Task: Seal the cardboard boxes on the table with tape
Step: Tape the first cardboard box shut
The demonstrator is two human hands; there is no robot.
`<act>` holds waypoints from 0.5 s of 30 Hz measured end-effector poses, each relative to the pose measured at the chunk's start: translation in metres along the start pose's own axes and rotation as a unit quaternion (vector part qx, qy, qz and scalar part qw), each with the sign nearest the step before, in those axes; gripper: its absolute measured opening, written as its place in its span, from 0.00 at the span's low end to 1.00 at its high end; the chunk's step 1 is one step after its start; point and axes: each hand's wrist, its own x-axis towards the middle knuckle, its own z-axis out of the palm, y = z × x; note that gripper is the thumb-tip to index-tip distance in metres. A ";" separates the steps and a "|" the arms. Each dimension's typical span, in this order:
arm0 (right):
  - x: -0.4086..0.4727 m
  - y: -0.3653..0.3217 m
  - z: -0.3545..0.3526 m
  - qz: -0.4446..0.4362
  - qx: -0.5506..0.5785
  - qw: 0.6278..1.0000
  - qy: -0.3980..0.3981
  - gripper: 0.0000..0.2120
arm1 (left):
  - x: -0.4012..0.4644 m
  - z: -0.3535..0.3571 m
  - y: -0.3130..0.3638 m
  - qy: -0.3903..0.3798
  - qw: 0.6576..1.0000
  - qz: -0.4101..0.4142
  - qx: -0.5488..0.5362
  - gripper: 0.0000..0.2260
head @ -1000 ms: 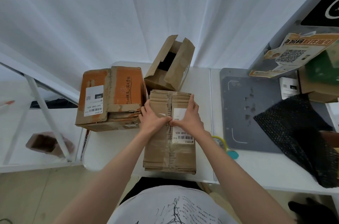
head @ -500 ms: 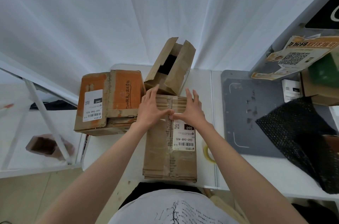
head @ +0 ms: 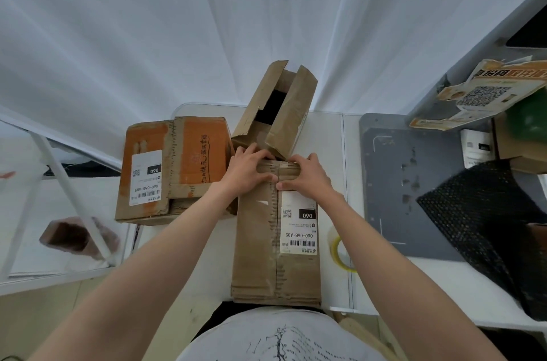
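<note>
A long brown box (head: 257, 242) with a white label lies lengthwise in front of me, with clear tape along its middle seam. My left hand (head: 248, 172) and my right hand (head: 306, 175) lie side by side on its far end. Their fingers bend down over the far edge and the thumbs meet at the seam. An orange box (head: 174, 165) sits closed to the left. Behind my hands stands an open box (head: 275, 112) with its flaps up. A tape roll (head: 340, 254) lies right of the brown box, half hidden by my right forearm.
A grey mat (head: 408, 183) covers the table (head: 328, 135) at the right, with black mesh wrap (head: 485, 218) on it. Printed cardboard (head: 485, 94) and a green object (head: 529, 121) sit at the far right. A white curtain hangs behind, and a white frame stands on the left.
Both hands have slid along the seam from the middle of the brown box to its far end. Their fingers, flat before, now bend over the far edge.
</note>
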 end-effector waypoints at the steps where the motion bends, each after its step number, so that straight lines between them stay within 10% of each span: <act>1: 0.001 -0.001 -0.001 0.000 -0.003 1.000 -0.005 0.38 | 0.001 0.000 0.001 0.000 1.000 -0.002 0.001 0.23; 15: 0.012 -0.016 -0.013 0.117 0.238 0.964 0.002 0.09 | 0.006 0.001 0.007 0.013 0.975 -0.044 -0.215 0.04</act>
